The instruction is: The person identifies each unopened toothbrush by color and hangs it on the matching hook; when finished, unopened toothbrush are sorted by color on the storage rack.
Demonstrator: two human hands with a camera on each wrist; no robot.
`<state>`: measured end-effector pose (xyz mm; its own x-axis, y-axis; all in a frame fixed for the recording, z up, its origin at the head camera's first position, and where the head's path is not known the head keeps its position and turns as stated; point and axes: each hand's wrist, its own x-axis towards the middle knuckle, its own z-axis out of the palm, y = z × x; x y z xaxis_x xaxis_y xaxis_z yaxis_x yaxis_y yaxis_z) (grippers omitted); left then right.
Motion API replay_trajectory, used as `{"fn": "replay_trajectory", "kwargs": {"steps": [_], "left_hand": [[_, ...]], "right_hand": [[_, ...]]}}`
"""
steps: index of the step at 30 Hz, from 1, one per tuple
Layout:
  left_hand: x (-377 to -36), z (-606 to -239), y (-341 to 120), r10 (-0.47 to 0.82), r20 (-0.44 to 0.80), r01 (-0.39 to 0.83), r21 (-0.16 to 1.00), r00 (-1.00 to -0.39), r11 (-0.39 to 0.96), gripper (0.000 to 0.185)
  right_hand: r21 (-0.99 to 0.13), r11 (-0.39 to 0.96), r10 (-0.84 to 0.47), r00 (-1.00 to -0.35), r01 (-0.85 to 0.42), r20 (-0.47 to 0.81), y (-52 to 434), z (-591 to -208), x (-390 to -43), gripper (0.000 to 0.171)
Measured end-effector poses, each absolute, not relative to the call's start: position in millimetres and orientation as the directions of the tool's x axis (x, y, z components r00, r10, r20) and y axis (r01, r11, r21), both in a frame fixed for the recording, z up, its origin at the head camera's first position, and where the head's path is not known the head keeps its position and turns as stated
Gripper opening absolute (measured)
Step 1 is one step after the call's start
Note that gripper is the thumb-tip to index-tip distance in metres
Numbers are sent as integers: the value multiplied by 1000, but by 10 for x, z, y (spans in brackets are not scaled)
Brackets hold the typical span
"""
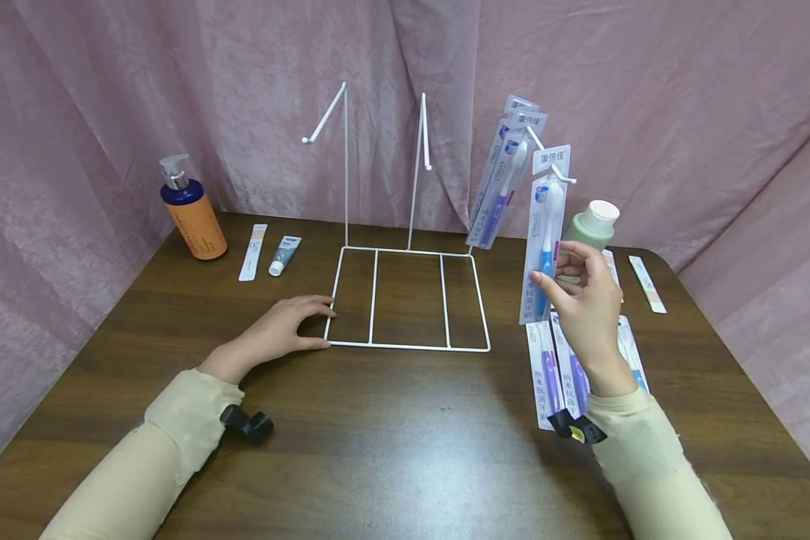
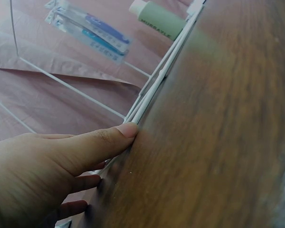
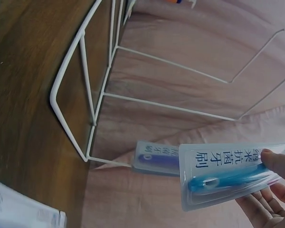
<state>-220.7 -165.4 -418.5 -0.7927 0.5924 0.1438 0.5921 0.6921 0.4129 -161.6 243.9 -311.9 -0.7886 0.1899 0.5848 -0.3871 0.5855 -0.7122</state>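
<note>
My right hand [image 1: 590, 289] pinches the lower part of a blister-packed blue toothbrush [image 1: 545, 247] between thumb and fingers. The pack's top card is at the end of the right hook [image 1: 564, 178], whose upturned tip shows in front of it. Behind, packed purple toothbrushes [image 1: 502, 191] hang on the same hook. My left hand [image 1: 277, 326] rests at the front left corner of the white wire rack [image 1: 412, 346], thumb on the front bar and fingertips at the left bar. In the left wrist view its thumb [image 2: 126, 130] presses the wire.
More toothbrush packs [image 1: 543, 375] lie beneath my right wrist. A green bottle [image 1: 592, 223] stands behind that hand. At left are an orange pump bottle [image 1: 194, 217], a thin sachet [image 1: 253, 251] and a small tube [image 1: 285, 255]. Two bare hooks [image 1: 324, 114] rise from the rack.
</note>
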Motion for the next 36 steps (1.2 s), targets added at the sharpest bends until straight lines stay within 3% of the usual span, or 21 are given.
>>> {"fn": "replay_trajectory", "kwargs": {"steps": [24,36], "left_hand": [[-2203,-4192,-1673,592,147,594,409,-792,693,49],[-2217,-4187,-1666,595,148,596,411,-790,690,49]], "right_hand": [[-792,528,302,-804,-307,513,2197,-3191,-2218,50],[-793,536,366,-766,-291,528,2132,-3212,-2435,47]]}}
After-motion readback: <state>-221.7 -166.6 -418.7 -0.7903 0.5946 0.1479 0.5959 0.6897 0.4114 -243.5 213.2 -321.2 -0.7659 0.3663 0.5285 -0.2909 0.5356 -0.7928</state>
